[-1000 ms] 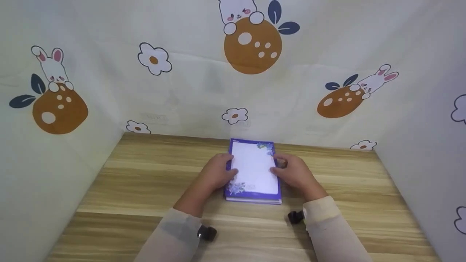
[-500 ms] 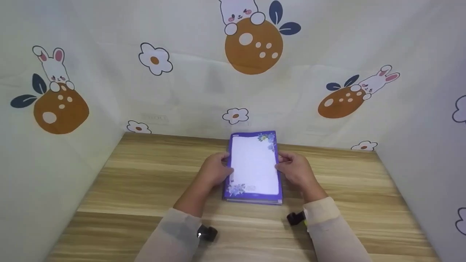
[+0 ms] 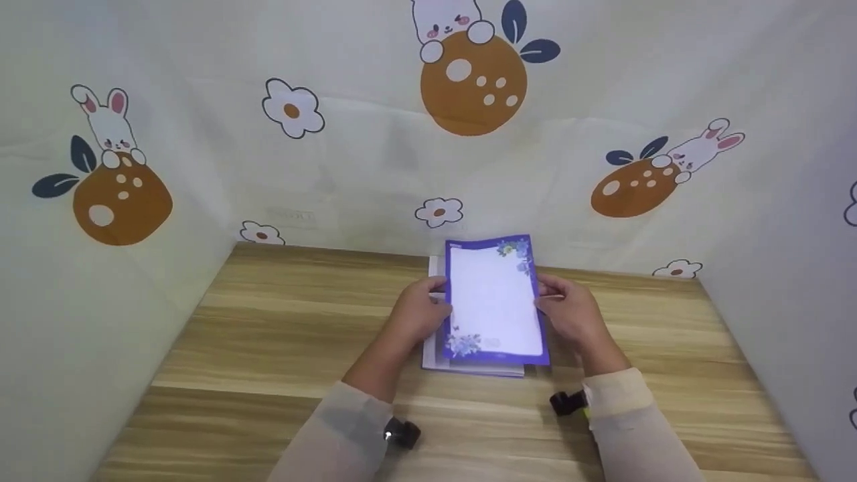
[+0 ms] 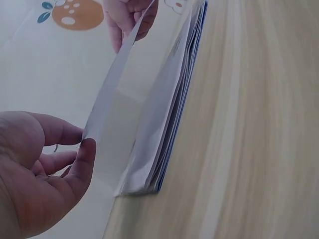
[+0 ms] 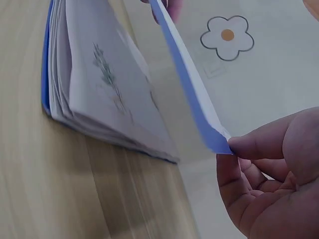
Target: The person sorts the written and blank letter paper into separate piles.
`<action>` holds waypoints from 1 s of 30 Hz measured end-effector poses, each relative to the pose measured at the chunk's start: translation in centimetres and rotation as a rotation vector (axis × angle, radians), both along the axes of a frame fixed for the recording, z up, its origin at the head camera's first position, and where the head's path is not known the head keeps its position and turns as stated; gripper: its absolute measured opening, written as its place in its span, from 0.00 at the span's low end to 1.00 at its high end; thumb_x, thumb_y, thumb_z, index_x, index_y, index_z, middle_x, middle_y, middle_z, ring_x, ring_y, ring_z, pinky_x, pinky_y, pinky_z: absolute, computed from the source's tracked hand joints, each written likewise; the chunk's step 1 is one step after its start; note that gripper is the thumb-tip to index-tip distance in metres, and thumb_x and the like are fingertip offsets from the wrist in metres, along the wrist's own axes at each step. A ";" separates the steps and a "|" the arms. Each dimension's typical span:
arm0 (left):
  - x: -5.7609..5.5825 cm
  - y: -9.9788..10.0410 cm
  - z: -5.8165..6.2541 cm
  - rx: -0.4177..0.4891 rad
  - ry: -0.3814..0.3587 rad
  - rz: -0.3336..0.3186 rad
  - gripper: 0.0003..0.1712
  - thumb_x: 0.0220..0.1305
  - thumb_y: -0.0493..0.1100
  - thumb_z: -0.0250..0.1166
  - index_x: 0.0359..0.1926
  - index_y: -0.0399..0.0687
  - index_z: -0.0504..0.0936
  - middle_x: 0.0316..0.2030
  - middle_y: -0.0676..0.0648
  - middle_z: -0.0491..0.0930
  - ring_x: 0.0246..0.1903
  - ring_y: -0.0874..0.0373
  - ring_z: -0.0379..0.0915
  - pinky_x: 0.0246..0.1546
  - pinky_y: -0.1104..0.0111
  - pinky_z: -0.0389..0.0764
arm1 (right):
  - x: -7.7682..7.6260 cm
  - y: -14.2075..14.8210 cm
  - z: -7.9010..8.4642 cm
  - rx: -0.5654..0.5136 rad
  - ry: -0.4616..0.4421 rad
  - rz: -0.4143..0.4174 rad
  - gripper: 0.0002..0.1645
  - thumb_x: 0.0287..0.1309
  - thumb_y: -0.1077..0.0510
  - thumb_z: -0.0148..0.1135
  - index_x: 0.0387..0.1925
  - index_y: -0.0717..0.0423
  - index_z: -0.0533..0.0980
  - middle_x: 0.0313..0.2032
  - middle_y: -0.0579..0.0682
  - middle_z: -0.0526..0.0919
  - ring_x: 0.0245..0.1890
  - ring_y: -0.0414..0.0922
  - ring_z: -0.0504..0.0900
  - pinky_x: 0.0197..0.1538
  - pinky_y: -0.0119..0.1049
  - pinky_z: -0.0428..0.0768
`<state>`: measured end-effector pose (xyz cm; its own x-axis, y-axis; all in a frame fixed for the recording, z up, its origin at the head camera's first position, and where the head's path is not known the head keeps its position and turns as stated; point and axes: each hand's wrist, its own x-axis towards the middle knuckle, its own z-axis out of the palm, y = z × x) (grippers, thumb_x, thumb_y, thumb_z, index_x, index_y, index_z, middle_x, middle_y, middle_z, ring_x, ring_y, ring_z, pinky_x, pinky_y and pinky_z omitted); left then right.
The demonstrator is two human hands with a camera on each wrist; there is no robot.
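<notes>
A paper sheet (image 3: 494, 301) with a purple border, a white middle and blue flowers in two corners is held up between both hands. My left hand (image 3: 420, 313) pinches its left edge; my right hand (image 3: 574, 316) pinches the right edge between thumb and fingers. Below the sheet lies a notebook (image 3: 435, 358), mostly covered by it in the head view. Both wrist views show a gap between the raised sheet (image 4: 107, 94) and the notebook (image 5: 119, 84), whose top page bears a faint plant drawing. A blue cover shows under its loose-looking pages.
The notebook rests on a wood-grain table (image 3: 281, 321), near its back edge. A pale cloth backdrop (image 3: 361, 154) with rabbits, oranges and flowers rises behind and at both sides. A small black camera (image 3: 404, 434) sits at the left wrist, another black camera (image 3: 568, 403) at the right.
The purple-bordered sheet was lying on top of the notebook; both hands have lifted it off and shifted it to the right, uncovering the notebook's left and front edges.
</notes>
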<state>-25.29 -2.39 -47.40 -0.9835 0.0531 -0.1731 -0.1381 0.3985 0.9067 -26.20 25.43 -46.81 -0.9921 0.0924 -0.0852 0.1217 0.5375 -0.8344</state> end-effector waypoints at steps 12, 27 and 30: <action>0.0 7.5 -0.5 0.112 0.108 -0.119 0.38 0.62 0.33 0.62 0.76 0.43 0.74 0.66 0.44 0.83 0.50 0.59 0.82 0.48 0.70 0.86 | 1.8 7.8 0.4 0.002 0.007 -0.050 0.32 0.73 0.65 0.59 0.76 0.61 0.71 0.64 0.64 0.82 0.66 0.55 0.81 0.53 0.21 0.84; 1.6 14.8 -0.2 0.201 0.052 -0.108 0.40 0.64 0.31 0.67 0.77 0.51 0.73 0.67 0.49 0.79 0.50 0.63 0.80 0.44 0.71 0.86 | 3.3 14.6 0.6 0.055 -0.117 -0.185 0.34 0.78 0.55 0.57 0.81 0.55 0.65 0.74 0.63 0.73 0.70 0.55 0.76 0.48 0.20 0.80; 1.6 15.0 -0.4 0.193 0.061 -0.110 0.41 0.63 0.31 0.67 0.77 0.50 0.73 0.67 0.48 0.79 0.49 0.63 0.81 0.43 0.72 0.86 | 3.2 14.9 0.5 0.044 -0.128 -0.200 0.34 0.78 0.55 0.57 0.81 0.54 0.65 0.75 0.62 0.73 0.70 0.55 0.75 0.54 0.26 0.82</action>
